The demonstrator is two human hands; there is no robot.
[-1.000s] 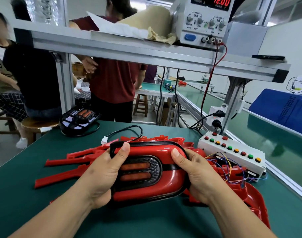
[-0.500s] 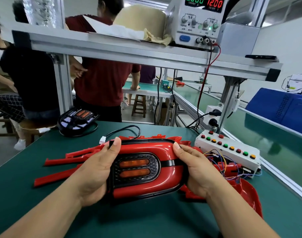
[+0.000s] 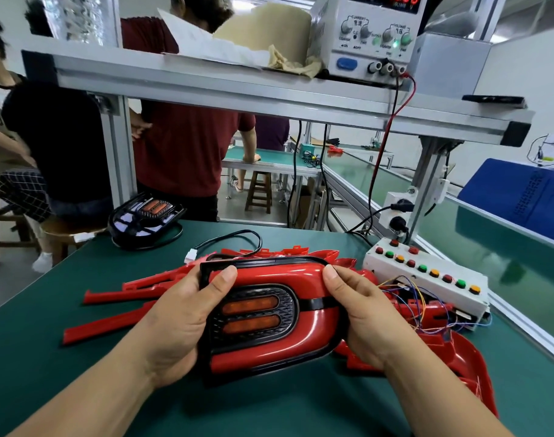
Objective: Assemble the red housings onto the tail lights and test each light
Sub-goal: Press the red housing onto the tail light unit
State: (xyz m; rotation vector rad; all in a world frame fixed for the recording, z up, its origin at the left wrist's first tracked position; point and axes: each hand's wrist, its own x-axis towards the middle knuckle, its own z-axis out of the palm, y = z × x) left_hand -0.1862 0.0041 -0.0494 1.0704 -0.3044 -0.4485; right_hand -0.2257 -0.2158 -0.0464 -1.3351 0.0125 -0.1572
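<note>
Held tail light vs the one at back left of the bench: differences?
The held tail light wears a glossy red housing; the back-left tail light is bare black and white. The left hand and right hand grip the held one; the back-left one lies untouched on the bench. Both have twin orange lenses in a black bezel.
</note>
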